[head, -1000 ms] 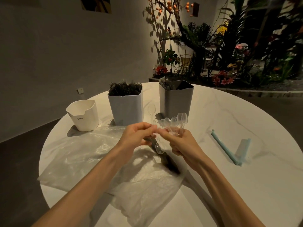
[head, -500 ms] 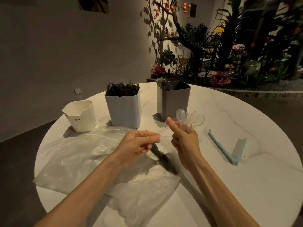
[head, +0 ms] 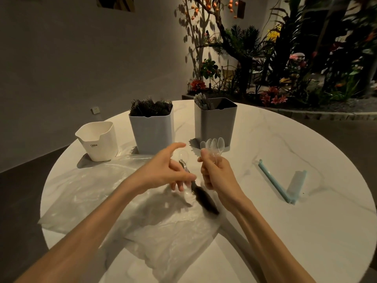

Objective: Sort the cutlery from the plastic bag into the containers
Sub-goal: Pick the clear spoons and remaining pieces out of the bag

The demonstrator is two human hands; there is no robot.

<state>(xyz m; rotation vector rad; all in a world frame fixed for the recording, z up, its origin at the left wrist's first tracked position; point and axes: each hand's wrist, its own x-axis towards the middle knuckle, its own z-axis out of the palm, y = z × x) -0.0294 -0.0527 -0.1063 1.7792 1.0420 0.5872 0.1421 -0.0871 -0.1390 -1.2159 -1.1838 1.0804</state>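
From my feed, the right hand (head: 216, 172) has its grip curled round a little fan of clear spoons (head: 213, 145), bowls sticking up just in front of the grey container (head: 214, 123). That container already has some pale cutlery standing in its back left corner.

The left hand (head: 163, 170) is loose, thumb and fingers spread, holding nothing as far as I can see, though the motion blur makes it a bit hard to be sure. One more clear spoon (head: 184, 160) lies just under and beside its fingers, between the two hands, next to a dark piece of cutlery (head: 205, 198) resting on the plastic bag (head: 114, 201).

The bag is spread flat over the near left of the round desk (head: 306, 231). Behind it, the light blue container (head: 152, 133) is packed with dark forks (head: 150, 108), and the white container (head: 98, 140) sits off to the left. A blue bag clip (head: 280, 181) lies open well to the right.
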